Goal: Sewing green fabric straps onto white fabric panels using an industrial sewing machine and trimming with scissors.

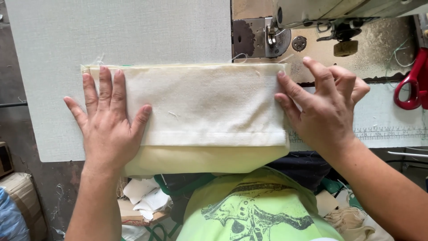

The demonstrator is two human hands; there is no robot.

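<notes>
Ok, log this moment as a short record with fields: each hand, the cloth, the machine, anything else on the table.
left hand: flat, fingers spread, pressing the left end of the cream folded cloth
right hand: fingertips on the cloth's right edge
cloth: lies across the grey table, front edge hanging off
sewing machine: presser foot just behind the cloth's far right corner
red scissors: at far right
ruler strip: along the table's front edge

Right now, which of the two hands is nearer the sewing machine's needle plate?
The right hand, at the folded cream cloth's right end, just below the metal needle plate. The left hand presses flat at the cloth's far left end.
</notes>
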